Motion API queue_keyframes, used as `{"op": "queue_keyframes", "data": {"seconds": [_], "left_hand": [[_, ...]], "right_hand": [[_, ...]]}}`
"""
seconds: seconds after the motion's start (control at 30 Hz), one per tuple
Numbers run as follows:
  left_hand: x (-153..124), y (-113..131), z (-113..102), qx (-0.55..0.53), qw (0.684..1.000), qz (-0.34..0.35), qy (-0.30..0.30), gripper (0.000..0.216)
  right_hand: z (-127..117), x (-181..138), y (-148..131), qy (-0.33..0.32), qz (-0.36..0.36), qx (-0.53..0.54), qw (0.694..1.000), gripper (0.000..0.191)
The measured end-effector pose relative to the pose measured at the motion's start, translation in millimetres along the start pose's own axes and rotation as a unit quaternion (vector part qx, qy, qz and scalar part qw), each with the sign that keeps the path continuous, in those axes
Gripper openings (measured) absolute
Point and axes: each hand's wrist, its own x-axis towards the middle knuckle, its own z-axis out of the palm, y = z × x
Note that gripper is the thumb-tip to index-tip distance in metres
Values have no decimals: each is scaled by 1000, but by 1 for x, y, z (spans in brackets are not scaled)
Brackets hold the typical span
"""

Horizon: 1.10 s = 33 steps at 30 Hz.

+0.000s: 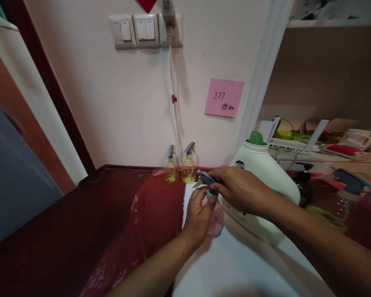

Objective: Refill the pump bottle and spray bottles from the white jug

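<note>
Fingers of my left hand [199,214] wrapped tight around a small clear spray bottle [215,218], which stood on the white cloth [235,260] in front of me. My right hand [239,189] pinched the bottle's grey trigger top [205,178] from above, so both hands were closed on the same bottle. Just behind my right hand stood a big white jug [266,173] with a green funnel [256,138] in its open mouth; my wrist was right up against the jug. Two little spray bottles [179,169] with yellow liquid at the bottom stood side by side against the wall, a bit behind my hands. Red plastic sheet [151,214] lay on the dark table [64,231] to the left of the cloth. A pink sticky note [224,97] hung on the wall above, and a white cord [174,99] ran down from the socket.
</note>
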Motion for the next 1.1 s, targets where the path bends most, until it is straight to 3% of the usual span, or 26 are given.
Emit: {"op": "queue_keyframes", "data": {"seconds": [0.27, 0.57, 0.87, 1.1], "left_hand": [[3, 2, 8, -100, 988, -88, 81, 36], [0, -2, -3, 1, 1000, -1, -1, 30], [0, -1, 7, -85, 993, -53, 62, 35], [-2, -2, -3, 8, 1000, -29, -10, 31]], "right_hand": [[1, 0, 0, 5, -1, 1, 1000, 14], [1, 1, 2, 5, -1, 0, 1000, 14], [1, 0, 0, 4, -3, 5, 1000, 16], [1, 1, 2, 5, -2, -1, 1000, 13]]}}
